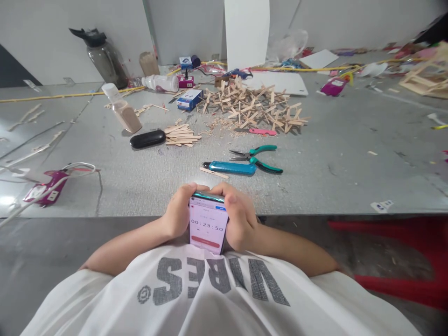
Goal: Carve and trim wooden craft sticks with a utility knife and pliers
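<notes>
A smartphone [207, 224] is held upright between both hands at the table's near edge, close to my white shirt. Its lit screen reads 00:23:50 above a red button. My left hand [179, 212] is closed round the phone's left side, and my right hand [240, 217] round its right side; the fingers behind it are partly hidden. Just beyond the hands lie a blue utility knife [229, 168], a single wooden stick [214, 173] and green-handled needle-nose pliers [262, 158] with their jaws apart.
Behind the tools are a large pile of joined wooden sticks [255, 105], a pink-handled knife [261, 131], a black case [147, 139] and loose sticks [182, 135]. Bottles [126, 114] stand at the left back. A purple power socket [49, 186] with cables lies left. A red stool [406, 284] is at right.
</notes>
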Motion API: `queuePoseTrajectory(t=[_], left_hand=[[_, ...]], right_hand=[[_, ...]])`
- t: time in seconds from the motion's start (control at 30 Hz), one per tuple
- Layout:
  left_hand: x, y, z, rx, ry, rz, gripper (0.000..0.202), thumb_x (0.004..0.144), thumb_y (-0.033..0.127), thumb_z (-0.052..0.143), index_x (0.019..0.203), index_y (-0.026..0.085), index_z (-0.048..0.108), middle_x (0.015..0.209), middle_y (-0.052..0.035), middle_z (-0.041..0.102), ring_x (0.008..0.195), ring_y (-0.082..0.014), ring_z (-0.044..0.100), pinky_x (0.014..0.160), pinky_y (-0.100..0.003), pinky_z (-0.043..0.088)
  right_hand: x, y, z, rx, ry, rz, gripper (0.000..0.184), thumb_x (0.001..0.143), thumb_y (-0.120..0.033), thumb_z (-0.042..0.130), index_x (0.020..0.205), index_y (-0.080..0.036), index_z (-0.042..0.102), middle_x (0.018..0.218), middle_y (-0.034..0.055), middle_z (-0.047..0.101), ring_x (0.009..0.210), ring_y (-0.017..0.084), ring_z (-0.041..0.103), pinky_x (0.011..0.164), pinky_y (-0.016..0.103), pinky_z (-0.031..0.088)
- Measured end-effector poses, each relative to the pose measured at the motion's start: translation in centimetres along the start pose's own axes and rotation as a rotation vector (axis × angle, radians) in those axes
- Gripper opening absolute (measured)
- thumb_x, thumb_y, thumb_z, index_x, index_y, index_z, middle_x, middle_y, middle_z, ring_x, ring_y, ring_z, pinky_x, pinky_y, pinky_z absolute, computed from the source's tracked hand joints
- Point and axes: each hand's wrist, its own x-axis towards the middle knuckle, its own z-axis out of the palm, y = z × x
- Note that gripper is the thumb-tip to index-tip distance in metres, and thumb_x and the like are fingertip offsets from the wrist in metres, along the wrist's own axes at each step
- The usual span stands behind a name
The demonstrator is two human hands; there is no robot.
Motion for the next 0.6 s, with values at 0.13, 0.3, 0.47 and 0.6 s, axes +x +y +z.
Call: queuePoseTrajectory(t=[0.13,0.3,0.47,0.6], left_hand=[[-0.2,-0.3,0.7,0.046,0.061,0.034,0.064,0.1,0.082,0.054,0.069,0.027,0.048,0.064,0.0003,0.044,0.063,-0.0188,0.042,0.063,-0.036,0.04],[-0.7,-0.2,1.4,0.063,0.061,0.083,0.073,0.1,0.092,0.05,0.065,0.027,0.048,0.063,-0.0009,0.045,0.062,-0.0184,0.04,0.062,-0.038,0.036],[-1.2,0.0,1.7,0.073,-0.006,0.114,0.074,0.098,0.093,0.051,0.062,0.029,0.041,0.059,0.0016,0.036,0.058,-0.0159,0.032,0.059,-0.039,0.027],[-0.2,0.3,1.4,0.113,0.068,0.156,0.058,0.101,0.073,0.055,0.067,0.029,0.04,0.063,0.0036,0.035,0.062,-0.0157,0.032,0.063,-0.038,0.028]], right_hand=[[0.3,-0.8,0.6,0.128,0.051,0.018,0.072,0.109,-0.093,0.059,0.08,-0.027,0.059,0.064,0.0025,0.05,0.056,0.018,0.037,0.055,0.037,0.032],[0.6,-1.6,0.7,0.197,0.037,0.071,0.071,0.105,-0.093,0.063,0.077,-0.027,0.055,0.062,0.0006,0.045,0.057,0.018,0.035,0.055,0.036,0.031],[1.1,-2.2,-0.2,0.152,-0.036,0.1,0.076,0.108,-0.092,0.064,0.072,-0.026,0.054,0.06,-0.0026,0.04,0.058,0.015,0.031,0.059,0.035,0.044],[2.1,-1.1,-1.4,0.114,-0.042,0.037,0.073,0.111,-0.091,0.062,0.082,-0.025,0.062,0.069,-0.0019,0.053,0.062,0.015,0.043,0.065,0.033,0.048]])
